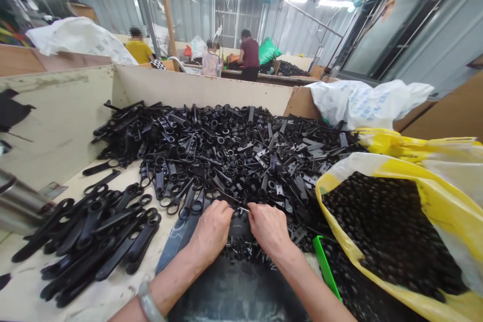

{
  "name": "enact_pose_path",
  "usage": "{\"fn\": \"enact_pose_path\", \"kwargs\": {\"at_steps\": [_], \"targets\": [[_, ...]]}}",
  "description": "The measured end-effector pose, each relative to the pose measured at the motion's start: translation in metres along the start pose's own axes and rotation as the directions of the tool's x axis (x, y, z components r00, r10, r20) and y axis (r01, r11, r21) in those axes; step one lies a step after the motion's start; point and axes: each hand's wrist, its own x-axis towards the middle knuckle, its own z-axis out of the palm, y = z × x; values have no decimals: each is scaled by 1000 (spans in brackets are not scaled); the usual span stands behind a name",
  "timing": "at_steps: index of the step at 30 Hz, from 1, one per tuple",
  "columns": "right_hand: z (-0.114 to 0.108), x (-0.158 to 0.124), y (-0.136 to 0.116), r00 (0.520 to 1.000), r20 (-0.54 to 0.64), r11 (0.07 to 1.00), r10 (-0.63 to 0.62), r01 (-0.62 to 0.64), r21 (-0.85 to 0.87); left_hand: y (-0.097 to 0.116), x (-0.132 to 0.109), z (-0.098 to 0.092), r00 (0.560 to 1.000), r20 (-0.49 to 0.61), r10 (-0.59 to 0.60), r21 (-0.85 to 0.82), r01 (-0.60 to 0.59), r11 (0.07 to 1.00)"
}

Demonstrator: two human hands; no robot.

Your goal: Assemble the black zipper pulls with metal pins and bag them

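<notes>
My left hand (212,229) is closed, knuckles up, at the near edge of a big heap of black ring-ended plastic parts (222,151). What its fingers grip is hidden. Just to the right, my right hand (269,226) is also closed, pinching a thin, shiny metal piece (243,209) that points toward the left hand. Its exact kind is too small to tell. Below the hands, many small metal pins or screws (245,251) lie on a dark mat (234,292).
Long black ring-ended handles (101,236) lie piled at left, near a metal cylinder (18,201). At right stand a yellow-white bag (354,241) of small black pieces and a green tray edge (326,266). Board walls (204,88) enclose the heap; several people work beyond.
</notes>
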Motion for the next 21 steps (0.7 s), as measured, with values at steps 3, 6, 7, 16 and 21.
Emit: {"fn": "enact_pose_path", "kwargs": {"at_steps": [3, 6, 7, 16, 21], "targets": [[1, 1, 0, 1000, 6, 1000, -12, 12, 11, 1, 4, 0, 1000, 10, 17, 26, -18, 1000], [2, -10, 2, 996, 1, 994, -94, 93, 60, -1, 0, -2, 998, 40, 51, 26, -52, 998], [2, -17, 4, 992, -2, 988, -129, 129, 86, -2, -4, -4, 997, 53, 64, 15, -65, 998], [10, -45, 18, 985, -89, 966, -145, 161, 203, -14, -28, -23, 996, 62, 56, -53, -53, 997], [12, -36, 2, 978, -84, 959, -192, 205, 197, -13, -12, -11, 992, 75, 105, -27, -103, 994]]}}
